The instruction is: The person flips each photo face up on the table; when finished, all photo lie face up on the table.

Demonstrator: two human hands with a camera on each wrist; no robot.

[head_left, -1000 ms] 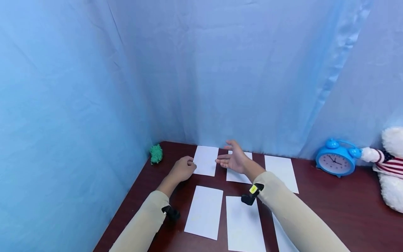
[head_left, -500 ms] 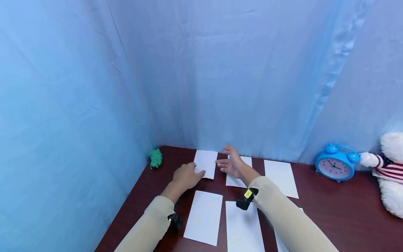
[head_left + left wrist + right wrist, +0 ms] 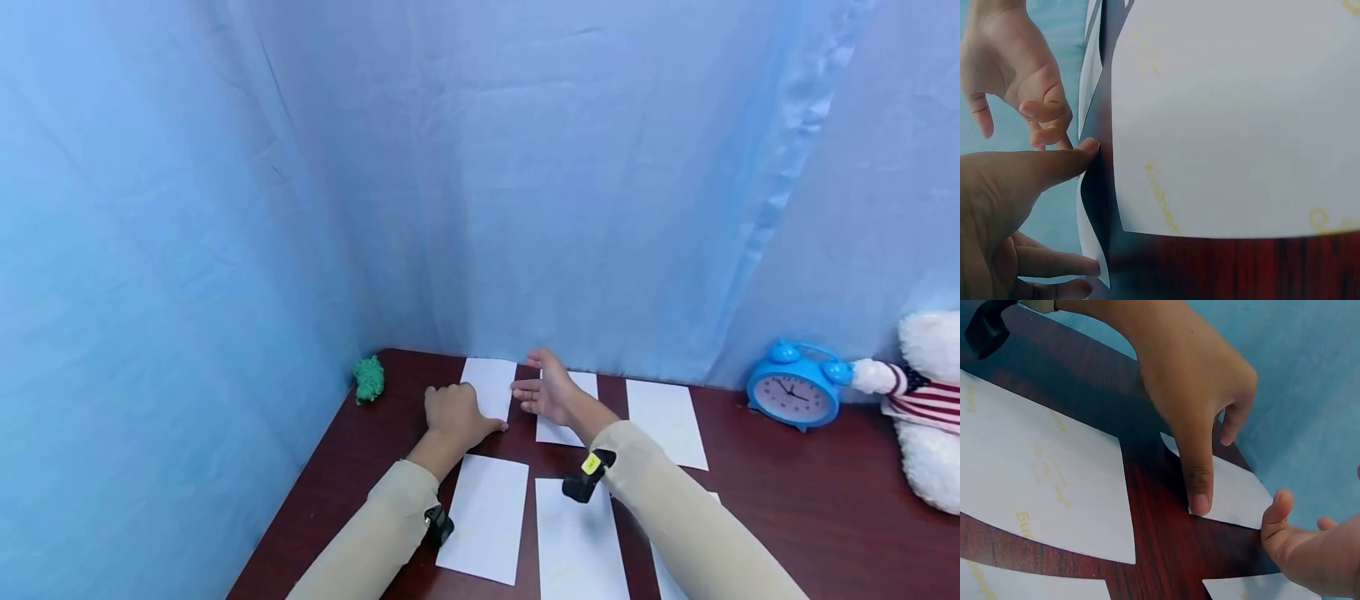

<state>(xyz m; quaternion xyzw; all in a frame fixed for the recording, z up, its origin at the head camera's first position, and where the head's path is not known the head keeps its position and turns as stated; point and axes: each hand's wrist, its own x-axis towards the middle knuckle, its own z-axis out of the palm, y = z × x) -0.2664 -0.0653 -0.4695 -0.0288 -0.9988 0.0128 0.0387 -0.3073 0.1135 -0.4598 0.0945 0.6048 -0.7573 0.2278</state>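
A white paper sheet (image 3: 491,375) lies at the back left of the dark table, against the curtain. My left hand (image 3: 453,417) is at its near left part, thumb stretched along the near edge. In the right wrist view the thumb (image 3: 1199,503) tip presses at that edge, and the sheet's left end (image 3: 1169,442) curls up slightly. The left wrist view shows the other fingers (image 3: 1060,262) straight at a corner of the sheet. My right hand (image 3: 551,392) hovers by the sheet's right edge, palm facing left, fingers loosely bent and holding nothing.
Several more white sheets with faint yellow print lie in two rows, including a near-left sheet (image 3: 483,517) and a back-right one (image 3: 666,421). A green yarn bundle (image 3: 369,379) sits at the left corner. A blue alarm clock (image 3: 795,387) and white plush toy (image 3: 930,408) stand right.
My left hand has moved right along the sheet's near side, its thumb spreading out to the near edge. My right hand stays almost where it was.
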